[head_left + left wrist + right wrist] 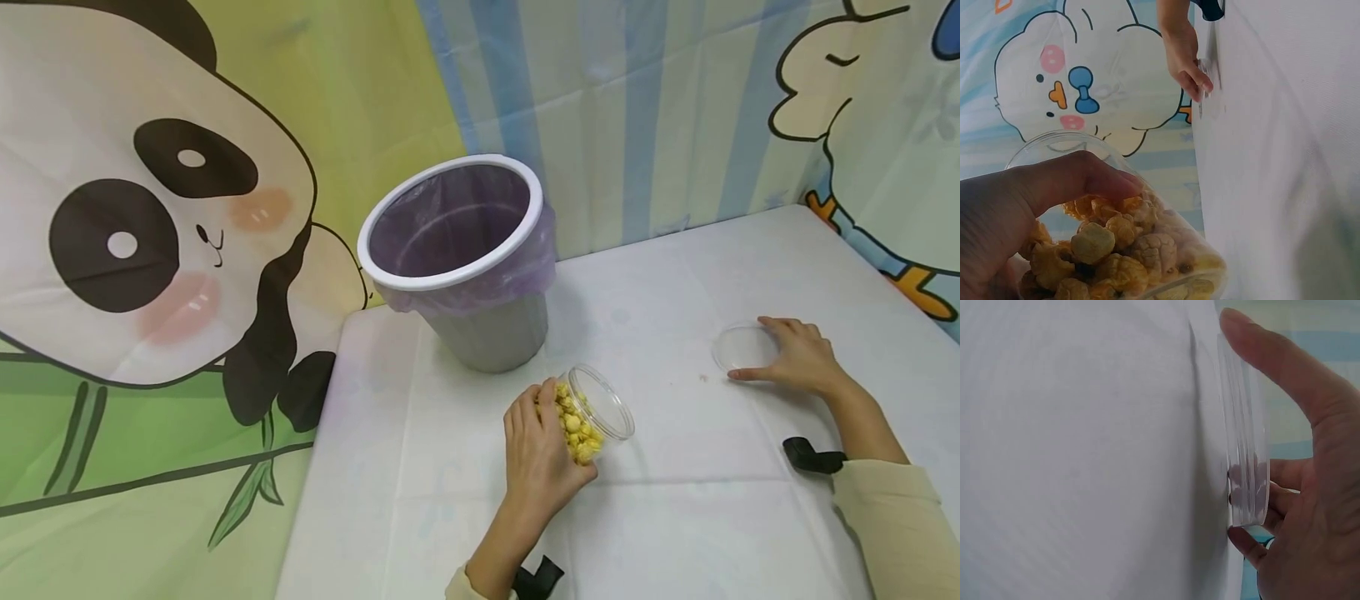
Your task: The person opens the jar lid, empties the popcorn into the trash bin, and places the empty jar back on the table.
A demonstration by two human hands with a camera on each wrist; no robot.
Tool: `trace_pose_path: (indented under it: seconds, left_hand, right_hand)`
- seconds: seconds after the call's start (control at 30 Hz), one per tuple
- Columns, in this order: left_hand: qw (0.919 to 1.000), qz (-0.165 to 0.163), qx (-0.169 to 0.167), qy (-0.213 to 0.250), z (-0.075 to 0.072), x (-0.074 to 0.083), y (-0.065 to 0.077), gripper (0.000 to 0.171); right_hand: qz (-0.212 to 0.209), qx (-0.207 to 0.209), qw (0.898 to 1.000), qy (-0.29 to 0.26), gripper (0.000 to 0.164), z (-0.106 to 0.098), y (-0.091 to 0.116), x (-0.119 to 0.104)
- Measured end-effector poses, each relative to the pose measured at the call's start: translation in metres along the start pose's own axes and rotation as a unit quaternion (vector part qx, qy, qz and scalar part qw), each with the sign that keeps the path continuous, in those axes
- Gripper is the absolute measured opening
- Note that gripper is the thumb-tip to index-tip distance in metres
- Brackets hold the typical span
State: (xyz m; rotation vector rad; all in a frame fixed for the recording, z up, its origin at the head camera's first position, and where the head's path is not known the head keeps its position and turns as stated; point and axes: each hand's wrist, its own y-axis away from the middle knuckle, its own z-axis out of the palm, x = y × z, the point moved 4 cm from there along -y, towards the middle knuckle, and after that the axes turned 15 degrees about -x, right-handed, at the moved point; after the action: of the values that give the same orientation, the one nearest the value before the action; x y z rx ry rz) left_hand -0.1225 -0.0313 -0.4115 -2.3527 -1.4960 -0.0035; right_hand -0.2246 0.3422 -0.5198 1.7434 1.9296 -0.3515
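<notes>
My left hand (542,450) grips a clear plastic jar (602,403) round its side, the jar tilted with its uncovered mouth toward the upper right. Yellow popcorn (576,427) fills its lower part; the left wrist view shows the popcorn pieces (1116,250) close up through the wall. Off to the right, my right hand (802,354) holds a round transparent lid (744,348) low at the tabletop, thumb at one side and fingers at the other. Seen edge-on in the right wrist view, the ridged lid rim (1246,437) stands between thumb and fingers.
Beyond the jar stands a grey waste bin (487,333) with a white rim and a purple liner bag (536,267). A white cloth (660,517) covers the table. Printed curtains with a panda (135,242) and a white cartoon figure (892,158) hang behind.
</notes>
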Motion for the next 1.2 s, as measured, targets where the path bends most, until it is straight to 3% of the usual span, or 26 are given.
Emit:
trace_pose_path:
  seconds: [0.6, 0.97, 1.2]
  left_hand:
    - [0.9999, -0.002, 0.005, 0.009, -0.0017, -0.0012, -0.0011, 0.11]
    - [0.9999, 0.0, 0.007, 0.011, -0.0009, -0.002, -0.0004, 0.11]
    - [0.9999, -0.004, 0.002, 0.009, 0.0002, -0.0033, 0.0023, 0.109]
  right_hand:
    - [-0.021, 0.0, 0.999, 0.026, 0.111, -0.0052, -0.0043, -0.0017]
    - [0.0, -0.048, 0.998, 0.038, 0.129, -0.0036, -0.0025, 0.0003]
    - [0.008, -0.11, 0.993, 0.045, 0.141, -0.0069, -0.0046, -0.0056]
